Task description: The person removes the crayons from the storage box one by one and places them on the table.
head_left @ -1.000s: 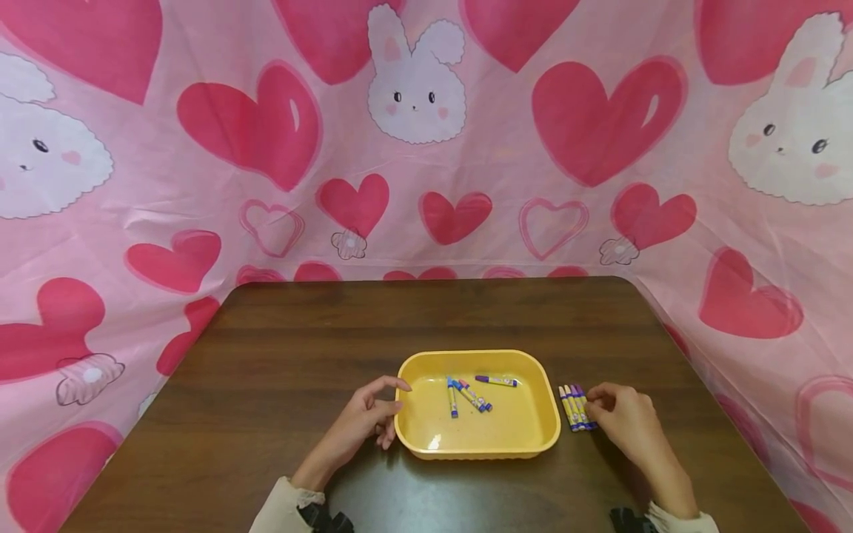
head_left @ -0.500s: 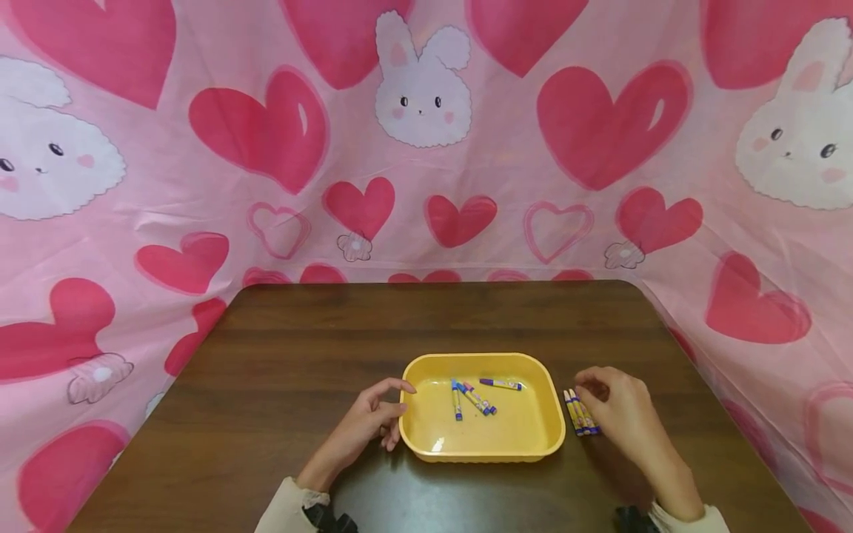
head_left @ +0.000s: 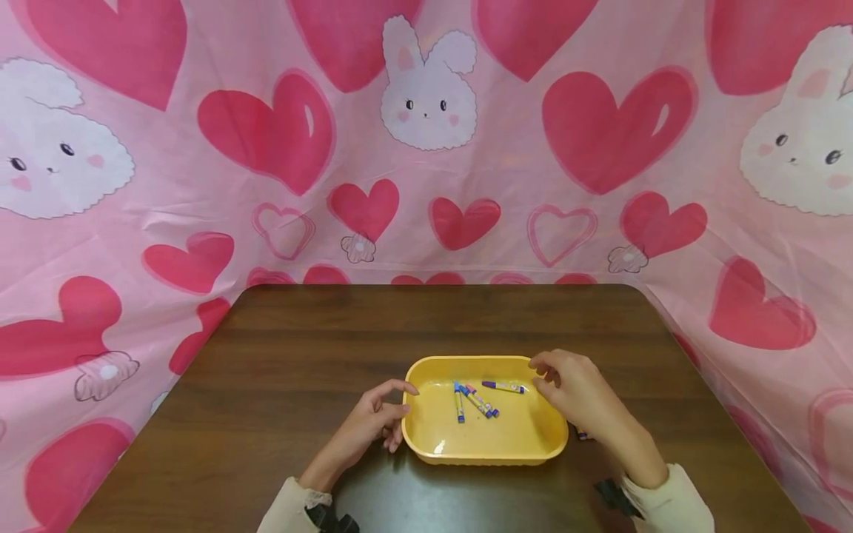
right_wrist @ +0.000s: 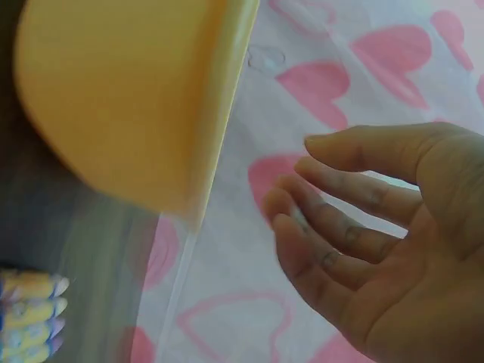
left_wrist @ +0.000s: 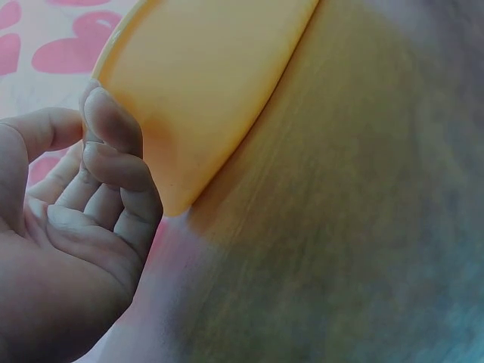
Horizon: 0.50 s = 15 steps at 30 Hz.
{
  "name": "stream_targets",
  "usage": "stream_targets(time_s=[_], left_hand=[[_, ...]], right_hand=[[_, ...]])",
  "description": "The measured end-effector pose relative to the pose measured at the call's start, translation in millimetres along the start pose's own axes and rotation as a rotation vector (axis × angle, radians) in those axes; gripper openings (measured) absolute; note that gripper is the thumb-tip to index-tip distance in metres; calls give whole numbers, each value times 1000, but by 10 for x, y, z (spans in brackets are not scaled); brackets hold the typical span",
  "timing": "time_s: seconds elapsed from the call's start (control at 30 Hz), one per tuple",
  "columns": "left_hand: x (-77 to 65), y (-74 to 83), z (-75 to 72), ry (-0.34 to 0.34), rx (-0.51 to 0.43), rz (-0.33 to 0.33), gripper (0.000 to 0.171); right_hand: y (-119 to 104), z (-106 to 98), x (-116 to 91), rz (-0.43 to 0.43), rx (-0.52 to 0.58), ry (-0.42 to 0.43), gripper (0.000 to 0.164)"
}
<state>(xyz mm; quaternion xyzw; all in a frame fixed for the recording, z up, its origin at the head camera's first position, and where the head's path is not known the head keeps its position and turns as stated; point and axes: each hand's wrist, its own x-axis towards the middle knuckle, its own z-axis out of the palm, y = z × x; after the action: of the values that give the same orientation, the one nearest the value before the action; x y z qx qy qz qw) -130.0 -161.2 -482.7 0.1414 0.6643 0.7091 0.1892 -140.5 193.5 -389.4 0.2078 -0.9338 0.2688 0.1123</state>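
Note:
A yellow plastic tray (head_left: 486, 460) stands on the table with several crayons (head_left: 475, 402) inside, among them a purple one (head_left: 504, 386) lying apart. My left hand (head_left: 375, 416) holds the tray's left rim between thumb and fingers; the left wrist view shows these fingertips (left_wrist: 113, 121) against the tray's edge. Over the tray's right rim hovers my right hand (head_left: 576, 389), fingers loosely bent. In the right wrist view nothing shows between its thumb and fingers. Right of the tray, a row of crayons (right_wrist: 30, 314) lies side by side, mostly hidden by the right hand in the head view.
The dark wooden table (head_left: 333, 326) extends around the tray. A pink cloth (head_left: 460, 170) with hearts and rabbits hangs behind it and along both sides. Dark straps (head_left: 326, 518) sit on the wrists.
My right hand has moved from the crayon row up and left to the tray's right rim. My left hand stays on the tray. The head view has shifted slightly.

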Motion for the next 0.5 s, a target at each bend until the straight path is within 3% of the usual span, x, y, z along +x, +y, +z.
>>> stream_targets(time_s=[0.23,0.5], left_hand=[[4,-27,0,-3,1,-10,37],[2,-2,3,-14,-3,18,37]], right_hand=[[-55,199,180,-45,-24,-158,23],[26,519,216,-41,-66,-211,21]])
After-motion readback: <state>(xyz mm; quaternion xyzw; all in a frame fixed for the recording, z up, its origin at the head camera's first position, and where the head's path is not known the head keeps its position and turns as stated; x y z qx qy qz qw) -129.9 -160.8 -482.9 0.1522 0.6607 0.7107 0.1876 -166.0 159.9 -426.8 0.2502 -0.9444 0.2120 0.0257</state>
